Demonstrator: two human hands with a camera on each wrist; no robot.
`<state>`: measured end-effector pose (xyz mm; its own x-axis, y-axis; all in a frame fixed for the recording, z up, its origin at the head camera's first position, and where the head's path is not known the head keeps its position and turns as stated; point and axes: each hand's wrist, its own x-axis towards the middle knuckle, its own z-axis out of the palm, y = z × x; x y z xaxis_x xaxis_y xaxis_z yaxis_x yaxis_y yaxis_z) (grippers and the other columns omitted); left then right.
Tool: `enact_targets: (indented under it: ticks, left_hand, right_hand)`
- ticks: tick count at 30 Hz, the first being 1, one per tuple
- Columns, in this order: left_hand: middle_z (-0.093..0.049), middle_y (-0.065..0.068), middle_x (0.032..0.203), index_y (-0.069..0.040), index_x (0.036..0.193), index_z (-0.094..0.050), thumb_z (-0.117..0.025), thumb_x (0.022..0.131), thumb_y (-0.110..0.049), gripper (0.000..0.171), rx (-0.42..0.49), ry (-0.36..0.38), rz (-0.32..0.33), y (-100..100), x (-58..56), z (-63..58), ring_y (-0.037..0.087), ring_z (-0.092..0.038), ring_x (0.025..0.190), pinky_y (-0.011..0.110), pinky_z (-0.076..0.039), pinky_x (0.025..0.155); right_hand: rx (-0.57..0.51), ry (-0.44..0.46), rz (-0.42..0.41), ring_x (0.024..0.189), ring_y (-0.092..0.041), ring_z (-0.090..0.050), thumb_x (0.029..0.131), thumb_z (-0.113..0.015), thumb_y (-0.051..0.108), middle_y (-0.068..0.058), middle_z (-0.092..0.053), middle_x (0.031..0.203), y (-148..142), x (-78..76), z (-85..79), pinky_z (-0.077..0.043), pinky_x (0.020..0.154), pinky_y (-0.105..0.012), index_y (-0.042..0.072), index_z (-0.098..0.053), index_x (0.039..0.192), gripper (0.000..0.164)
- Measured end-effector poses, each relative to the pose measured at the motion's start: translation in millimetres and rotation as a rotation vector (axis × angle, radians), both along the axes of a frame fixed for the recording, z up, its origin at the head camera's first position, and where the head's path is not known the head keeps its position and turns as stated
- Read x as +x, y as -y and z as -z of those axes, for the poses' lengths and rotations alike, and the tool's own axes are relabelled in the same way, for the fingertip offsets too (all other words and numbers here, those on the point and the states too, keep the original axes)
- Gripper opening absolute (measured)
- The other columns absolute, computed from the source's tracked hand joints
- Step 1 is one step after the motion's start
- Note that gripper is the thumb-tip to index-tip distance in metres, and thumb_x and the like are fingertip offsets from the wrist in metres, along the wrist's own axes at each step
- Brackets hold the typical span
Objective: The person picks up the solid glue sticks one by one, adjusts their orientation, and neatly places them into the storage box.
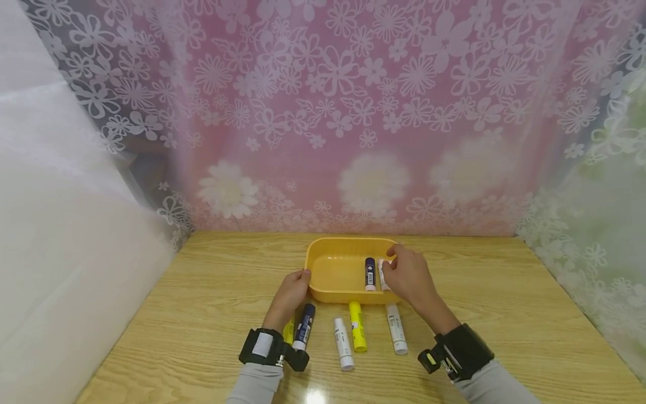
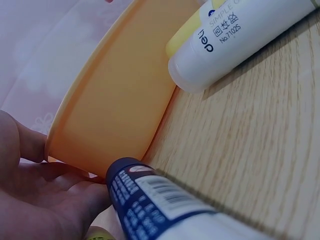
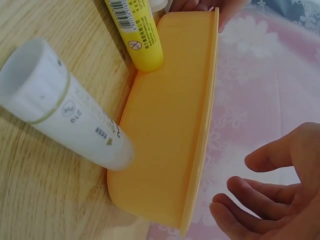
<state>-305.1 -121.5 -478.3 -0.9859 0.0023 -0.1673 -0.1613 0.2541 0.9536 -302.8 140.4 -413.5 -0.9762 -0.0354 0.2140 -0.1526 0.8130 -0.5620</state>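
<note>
A yellow plastic tray (image 1: 333, 296) stands on the table, and my left hand (image 1: 291, 294) grips its left end, thumb at the rim and fingers against the outside. Over the tray's right end is my right hand (image 1: 411, 278); the right wrist view shows its fingers (image 3: 255, 200) loosely bent and apart from the thumb, nothing between them. Inside the tray, a dark blue glue stick (image 1: 370, 274) lies beside a white one (image 1: 382, 274), which the right hand partly covers. Close to the left hand, a dark blue and white glue stick (image 2: 155, 200) lies on the table.
In front of the tray lie a white glue stick (image 1: 344, 343), a yellow one (image 1: 358, 328) and another white one (image 1: 396, 330). A second yellow glue stick (image 1: 289, 331) is partly hidden by the left wrist. A flowered pink curtain (image 1: 323, 140) hangs behind the wooden table (image 1: 227, 264).
</note>
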Motion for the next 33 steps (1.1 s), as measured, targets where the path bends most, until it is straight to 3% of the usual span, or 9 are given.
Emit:
enact_targets:
  ticks: [7, 22, 28, 33]
  left_hand:
    - [-0.055, 0.016, 0.146, -0.001, 0.148, -0.049, -0.037, 0.111, -0.032, 0.050, -0.013, 0.006, -0.003, -0.5, 0.1, -0.8, 0.032, -0.047, 0.138, 0.058, -0.031, 0.118]
    - [-0.051, 0.017, 0.150, -0.001, 0.150, -0.046, -0.037, 0.111, -0.032, 0.051, -0.008, 0.009, -0.004, -1.6, 0.5, -1.4, 0.037, -0.041, 0.145, 0.061, -0.027, 0.119]
    - [-0.058, 0.015, 0.141, -0.001, 0.148, -0.049, -0.037, 0.111, -0.033, 0.051, -0.010, 0.024, -0.009, -1.5, 1.0, -1.9, 0.030, -0.052, 0.129, 0.058, -0.037, 0.114]
    - [-0.059, 0.014, 0.139, -0.002, 0.148, -0.050, -0.037, 0.111, -0.034, 0.051, -0.017, 0.033, -0.017, -1.8, 0.8, -1.8, 0.028, -0.053, 0.126, 0.057, -0.037, 0.114]
  right_hand:
    - [0.012, 0.052, -0.009, 0.057, -0.019, -0.052, 0.098, -0.058, 0.018, -0.012, -0.062, 0.080, -0.9, 6.9, -2.8, -0.043, 0.049, -0.029, -0.005, -0.061, 0.120, 0.032]
    - [0.049, 0.050, -0.018, 0.054, -0.017, -0.048, 0.097, -0.058, 0.020, -0.007, -0.056, 0.070, -2.5, 18.1, 2.6, -0.040, 0.048, -0.028, -0.003, -0.061, 0.112, 0.028]
    - [0.074, 0.088, -0.013, 0.057, -0.018, -0.050, 0.097, -0.061, 0.020, -0.006, -0.057, 0.070, 0.1, 24.1, -1.0, -0.042, 0.050, -0.028, -0.003, -0.062, 0.109, 0.025]
    - [0.118, 0.172, -0.016, 0.059, -0.018, -0.051, 0.097, -0.063, 0.022, -0.006, -0.056, 0.070, 4.1, 29.4, -6.4, -0.041, 0.052, -0.027, 0.000, -0.060, 0.103, 0.023]
